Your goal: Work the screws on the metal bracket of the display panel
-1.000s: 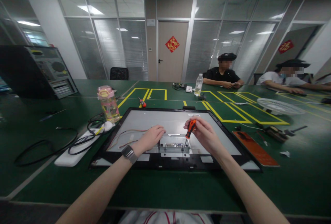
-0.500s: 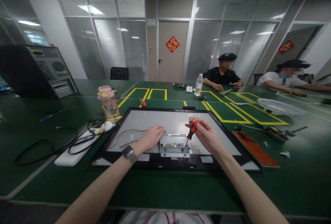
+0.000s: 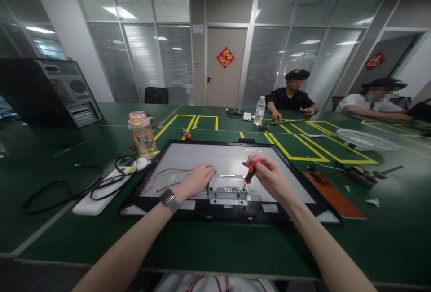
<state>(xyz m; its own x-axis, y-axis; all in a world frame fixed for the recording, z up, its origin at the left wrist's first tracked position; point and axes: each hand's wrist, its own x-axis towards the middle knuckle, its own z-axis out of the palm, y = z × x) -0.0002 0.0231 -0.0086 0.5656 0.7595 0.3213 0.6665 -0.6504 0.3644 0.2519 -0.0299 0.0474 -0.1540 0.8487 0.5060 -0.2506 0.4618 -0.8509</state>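
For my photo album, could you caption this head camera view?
Right hand angles an orange-and-black screwdriver at a metal bracket on a flat panel; left hand rests nearby.

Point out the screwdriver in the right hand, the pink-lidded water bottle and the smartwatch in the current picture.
screwdriver (image 3: 252,171): head view, on its orange and black handle
pink-lidded water bottle (image 3: 146,141): head view, on its clear body
smartwatch (image 3: 167,197): head view, on its dark face
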